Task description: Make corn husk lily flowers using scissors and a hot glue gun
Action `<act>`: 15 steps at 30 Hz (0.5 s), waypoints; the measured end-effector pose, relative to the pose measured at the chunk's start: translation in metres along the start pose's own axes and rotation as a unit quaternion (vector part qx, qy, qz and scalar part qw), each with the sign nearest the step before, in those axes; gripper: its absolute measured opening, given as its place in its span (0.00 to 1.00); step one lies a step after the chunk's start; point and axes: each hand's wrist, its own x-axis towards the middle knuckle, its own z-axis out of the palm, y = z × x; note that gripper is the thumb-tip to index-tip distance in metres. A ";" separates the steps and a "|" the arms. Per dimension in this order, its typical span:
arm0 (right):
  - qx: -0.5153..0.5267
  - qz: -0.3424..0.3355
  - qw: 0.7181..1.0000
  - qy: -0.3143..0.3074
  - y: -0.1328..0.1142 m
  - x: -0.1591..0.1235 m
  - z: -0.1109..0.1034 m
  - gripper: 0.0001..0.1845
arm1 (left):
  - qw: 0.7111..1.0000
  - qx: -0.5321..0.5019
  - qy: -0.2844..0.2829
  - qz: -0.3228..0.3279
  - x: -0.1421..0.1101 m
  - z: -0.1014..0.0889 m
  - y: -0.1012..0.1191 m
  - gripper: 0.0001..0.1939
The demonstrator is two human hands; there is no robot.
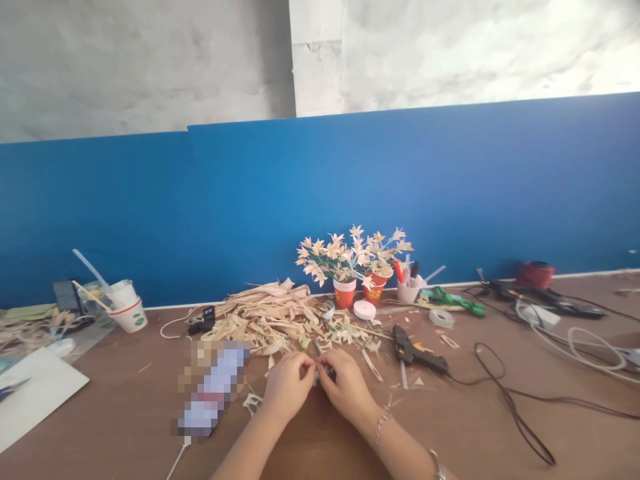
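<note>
My left hand (290,383) and my right hand (345,381) meet at the middle of the brown table, fingertips pinched close together. Whatever lies between the fingertips is too small and too covered to name. Just beyond them spreads a heap of dried, straw-coloured husk strips (273,310), with small cut pieces at its near side. Past the heap, pale star-shaped flowers (357,250) stand in red and white paper cups (345,293). A black glue gun (417,353) lies to the right of my right hand.
A blurred-out phone (215,393) with a white cable lies left of my hands. Black cord (515,400) loops across the right side. A roll of clear tape (442,319), a white round box (365,309) and a white cup (129,315) stand farther back, before a blue partition (320,180).
</note>
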 end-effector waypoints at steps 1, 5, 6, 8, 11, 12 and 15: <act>-0.008 0.000 1.000 -0.003 0.000 0.000 0.000 0.07 | 1.000 0.001 -0.001 0.000 0.000 0.000 0.000 0.06; -0.036 -0.008 0.999 -0.001 0.002 -0.001 0.001 0.08 | 1.000 0.012 0.003 0.000 -0.001 0.000 0.002 0.06; -0.045 -0.009 0.999 0.003 0.002 -0.002 0.002 0.08 | 1.000 0.017 0.006 -0.005 -0.001 0.001 0.003 0.06; -0.063 -0.009 0.998 0.012 0.001 -0.003 0.005 0.08 | 0.999 0.030 0.011 -0.025 -0.002 0.005 0.005 0.05; -0.084 -0.013 0.996 0.024 0.000 -0.004 0.008 0.07 | 0.998 0.044 0.018 -0.050 -0.002 0.009 0.005 0.04; -0.091 -0.009 0.995 0.031 0.001 -0.004 0.009 0.07 | 0.997 0.051 0.023 -0.056 -0.002 0.010 0.004 0.04; -0.098 0.019 0.993 0.058 0.005 -0.003 0.007 0.07 | 0.993 0.070 0.043 -0.081 -0.001 0.007 -0.001 0.05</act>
